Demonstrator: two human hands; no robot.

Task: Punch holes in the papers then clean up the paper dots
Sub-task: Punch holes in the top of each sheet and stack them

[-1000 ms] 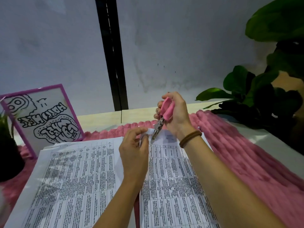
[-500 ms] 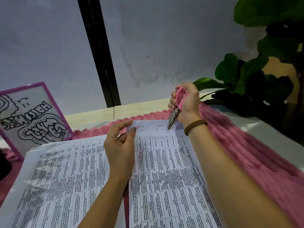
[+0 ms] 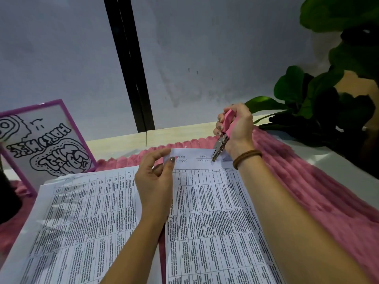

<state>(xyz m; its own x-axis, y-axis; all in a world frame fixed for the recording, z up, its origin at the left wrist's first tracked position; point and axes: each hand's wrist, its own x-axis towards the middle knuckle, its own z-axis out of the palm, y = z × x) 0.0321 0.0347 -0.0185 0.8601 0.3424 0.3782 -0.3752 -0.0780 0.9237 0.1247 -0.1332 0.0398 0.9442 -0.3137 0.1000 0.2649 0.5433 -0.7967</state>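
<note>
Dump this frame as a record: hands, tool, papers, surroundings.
right hand: grips pink hole punch, metal tip at top edge of right sheet
left hand: pinches right sheet's top left corner
left stack: lies beside, untouched
underlay: pink cloth
background: framed drawing, plant
paper dots: none visible

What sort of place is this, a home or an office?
Probably a home desk corner, though I can't be sure: printed papers lie on a fluffy pink cloth, with a purple-framed doodle sign and a leafy houseplant.
</note>
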